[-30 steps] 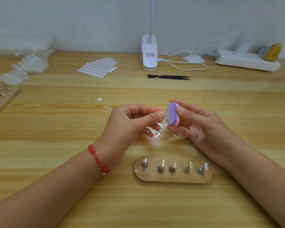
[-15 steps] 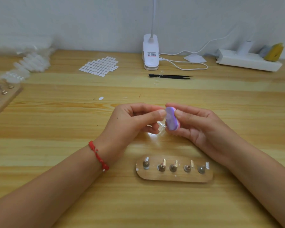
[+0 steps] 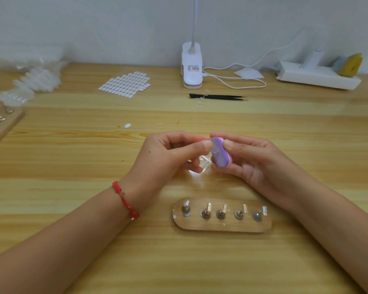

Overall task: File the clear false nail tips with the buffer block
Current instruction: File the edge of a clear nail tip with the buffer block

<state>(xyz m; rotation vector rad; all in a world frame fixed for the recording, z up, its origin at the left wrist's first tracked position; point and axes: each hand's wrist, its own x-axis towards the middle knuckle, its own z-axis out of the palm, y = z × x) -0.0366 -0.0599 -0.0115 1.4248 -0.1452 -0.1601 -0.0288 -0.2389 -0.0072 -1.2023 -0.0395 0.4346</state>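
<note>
Left hand (image 3: 168,154) pinches a clear nail tip (image 3: 205,161); right hand (image 3: 257,164) grips the buffer block (image 3: 220,153).

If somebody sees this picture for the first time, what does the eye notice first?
At the middle of the wooden table the right hand holds a purple buffer block beside a clear nail tip held by the left hand. Nearer the camera lies a wooden stand with five metal pegs.
</note>
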